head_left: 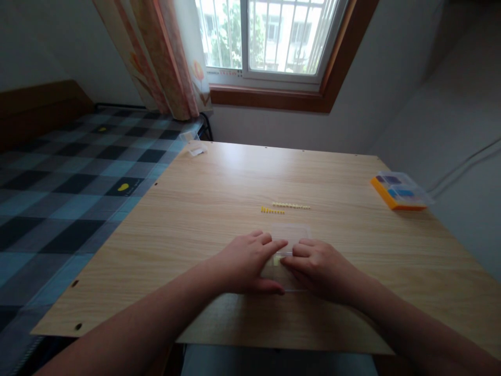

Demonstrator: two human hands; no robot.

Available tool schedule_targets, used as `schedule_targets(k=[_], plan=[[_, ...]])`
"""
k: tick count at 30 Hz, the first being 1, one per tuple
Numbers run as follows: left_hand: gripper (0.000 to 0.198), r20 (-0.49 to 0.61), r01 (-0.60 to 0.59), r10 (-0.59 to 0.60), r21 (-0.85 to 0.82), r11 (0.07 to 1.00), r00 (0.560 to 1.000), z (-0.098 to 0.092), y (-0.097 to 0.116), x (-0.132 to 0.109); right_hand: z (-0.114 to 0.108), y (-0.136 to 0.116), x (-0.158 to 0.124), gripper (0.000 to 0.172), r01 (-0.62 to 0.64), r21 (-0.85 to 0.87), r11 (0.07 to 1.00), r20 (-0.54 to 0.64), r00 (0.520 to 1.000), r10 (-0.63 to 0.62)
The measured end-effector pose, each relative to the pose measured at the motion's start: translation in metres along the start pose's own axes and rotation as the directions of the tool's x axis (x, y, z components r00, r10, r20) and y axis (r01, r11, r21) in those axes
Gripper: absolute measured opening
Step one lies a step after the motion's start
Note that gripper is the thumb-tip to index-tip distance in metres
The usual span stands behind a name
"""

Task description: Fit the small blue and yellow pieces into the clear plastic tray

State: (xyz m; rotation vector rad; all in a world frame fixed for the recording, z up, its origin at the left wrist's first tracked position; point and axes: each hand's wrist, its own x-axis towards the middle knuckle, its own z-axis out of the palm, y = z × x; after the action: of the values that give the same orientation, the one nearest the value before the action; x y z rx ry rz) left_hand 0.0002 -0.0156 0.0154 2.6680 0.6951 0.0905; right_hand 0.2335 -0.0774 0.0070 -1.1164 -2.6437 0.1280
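A clear plastic board (291,233) lies flat near the front middle of the wooden table (219,188). My left hand (245,263) rests on its left side, fingers laid forward and thumb along the near edge. My right hand (319,269) covers its right side, fingertips pinched at a small pale-yellow piece (276,260) between the two hands. Two short rows of beads lie just beyond the board: a yellow row (272,211) and a longer cream row (291,206).
An orange box with a clear lid and blue and purple contents (398,191) sits at the table's far right. A small clear container (194,149) stands at the far left corner. A checked bed cover (66,183) adjoins the table's left edge.
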Motion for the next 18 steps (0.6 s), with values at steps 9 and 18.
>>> schedule_targets(k=[9,18], plan=[[0.088,-0.009,-0.002,0.002,-0.020,1.000,1.000,0.001,-0.001,-0.001,0.000,0.000,-0.001,0.020,0.014,0.016,1.000,-0.018,1.000,-0.014],[0.091,0.029,0.012,-0.012,0.006,1.000,1.000,-0.004,0.002,0.001,-0.016,0.015,-0.002,0.023,-0.008,0.034,0.999,-0.297,0.955,0.018]])
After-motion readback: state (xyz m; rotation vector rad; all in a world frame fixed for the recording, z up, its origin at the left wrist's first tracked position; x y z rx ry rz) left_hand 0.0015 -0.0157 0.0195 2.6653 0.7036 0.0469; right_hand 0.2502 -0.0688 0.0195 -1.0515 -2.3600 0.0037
